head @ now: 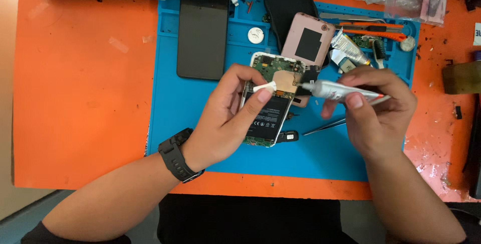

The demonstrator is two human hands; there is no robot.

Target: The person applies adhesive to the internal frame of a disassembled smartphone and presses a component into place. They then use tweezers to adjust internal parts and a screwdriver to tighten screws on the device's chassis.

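Blue silicone mat point(200, 138) under everything keeps small parts from rolling. From the head view, the left hand point(225, 118) cradles the opened phone point(268, 101), thumb pinching a white tab point(264, 87); the right hand point(378, 111) pinches a grey adhesive tube point(340, 91), nozzle aimed at the board. Tweezers point(325, 126) lie close by.

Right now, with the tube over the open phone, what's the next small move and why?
Probably ease the tube tip down onto the phone board. The right hand holds its nozzle just above the board, and the left hand steadies the phone while pinching a white cap.
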